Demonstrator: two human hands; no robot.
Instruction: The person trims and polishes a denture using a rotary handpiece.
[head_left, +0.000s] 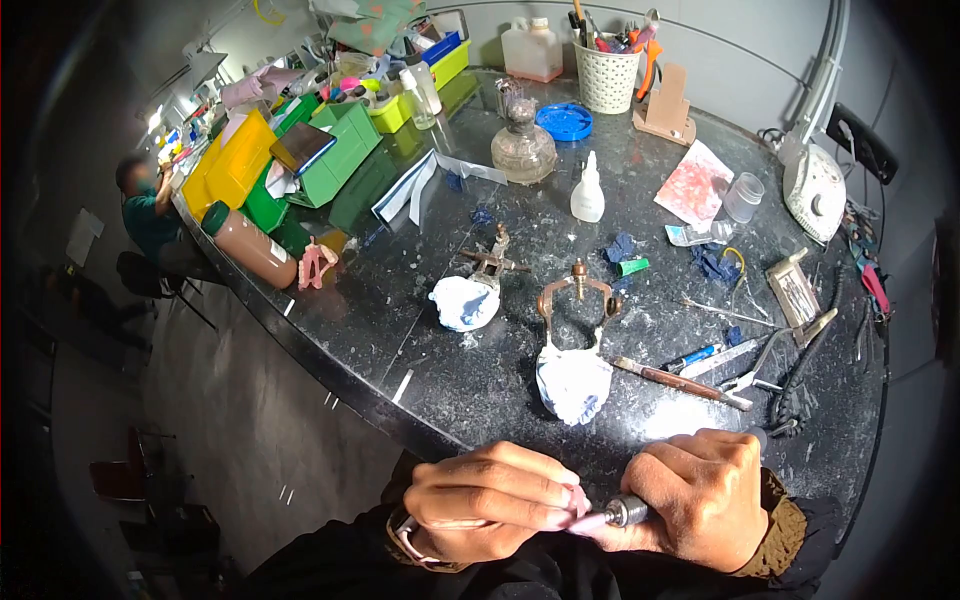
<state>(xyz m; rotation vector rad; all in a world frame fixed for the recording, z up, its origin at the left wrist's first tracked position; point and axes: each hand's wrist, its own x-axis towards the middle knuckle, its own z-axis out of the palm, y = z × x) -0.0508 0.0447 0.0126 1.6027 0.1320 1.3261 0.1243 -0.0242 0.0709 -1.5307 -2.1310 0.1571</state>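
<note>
At the bottom centre my left hand [490, 500] pinches a small pink piece [577, 499]. Beside it my right hand [700, 500] is wrapped round a metal rotary handpiece [628, 511], whose pinkish tip [590, 522] points left and meets or nearly meets the piece. Just beyond my hands, a brass-coloured articulator frame [578, 290] stands with a white plaster mass [574, 385] at its near end. Further left lies a second metal frame [497, 262] with white plaster [466, 303].
Brushes [680, 383], a blue pen [693, 358] and pliers [765, 362] lie right of the plaster. Behind are a white dropper bottle [588, 190], glass burner [523, 150] and tool basket [607, 78]. A brown bottle [250, 246] lies left; a person [150, 210] sits beyond.
</note>
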